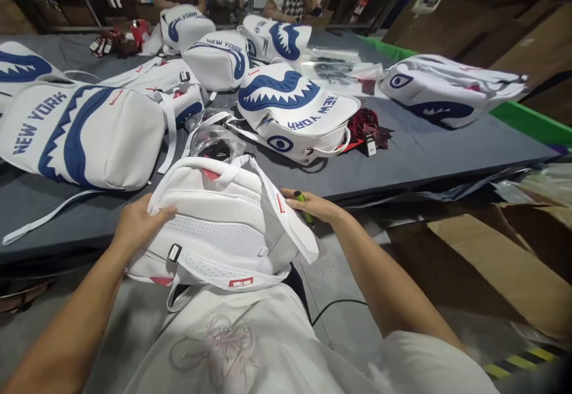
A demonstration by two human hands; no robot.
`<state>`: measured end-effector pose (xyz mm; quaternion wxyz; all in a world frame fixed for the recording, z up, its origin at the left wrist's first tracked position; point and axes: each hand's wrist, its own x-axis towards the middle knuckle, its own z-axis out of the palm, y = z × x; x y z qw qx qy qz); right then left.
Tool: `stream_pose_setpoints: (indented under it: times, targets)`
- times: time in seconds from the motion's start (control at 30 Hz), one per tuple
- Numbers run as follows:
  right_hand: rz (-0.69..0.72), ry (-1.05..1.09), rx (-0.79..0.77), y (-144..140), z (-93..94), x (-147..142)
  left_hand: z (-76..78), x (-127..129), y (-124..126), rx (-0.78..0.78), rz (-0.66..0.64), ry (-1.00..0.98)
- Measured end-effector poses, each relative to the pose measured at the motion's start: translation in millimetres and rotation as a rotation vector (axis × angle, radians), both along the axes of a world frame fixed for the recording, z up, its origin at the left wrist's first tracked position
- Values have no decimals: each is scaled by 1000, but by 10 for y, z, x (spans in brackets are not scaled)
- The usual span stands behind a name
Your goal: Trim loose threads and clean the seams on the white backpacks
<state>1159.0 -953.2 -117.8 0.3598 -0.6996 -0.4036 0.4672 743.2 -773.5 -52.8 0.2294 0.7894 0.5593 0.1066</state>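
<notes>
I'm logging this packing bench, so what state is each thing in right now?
White mesh-backed backpack: back panel up, propped against the table edge, held at both sides.
Left hand: gripping the backpack's left side.
Right hand: on the backpack's right side, holding a small green object.
White shark-mouth backpack printed NEW YORK: lying flat on the grey table.
Clear plastic bag: crumpled.
</notes>
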Motion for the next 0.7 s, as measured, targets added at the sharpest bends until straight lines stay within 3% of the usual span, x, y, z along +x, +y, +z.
stream_pose_setpoints:
  times: [0.13, 0.2, 0.37, 0.47, 0.6, 0.7]
  targets:
    - [-107, -117, 132, -103, -72, -237, 11, 70, -6, -34, -9, -39]
    - [-84, -166, 208, -148, -95, -299, 38, 123, -41, -28, -32, -69]
    - [-39, -112, 246, -306, -152, -138, 192, 334, -287, 96, -161, -120]
    - [-195, -174, 275, -471, -305, -165, 281, 503, -472, 166, -243, -133]
    - [-436, -287, 278, -779, -513, -490, 381, 653, -641, 173, -365, -168]
    - [-541, -351, 280, -1055, -283, -617, 581, 708, -677, 165, -443, -244]
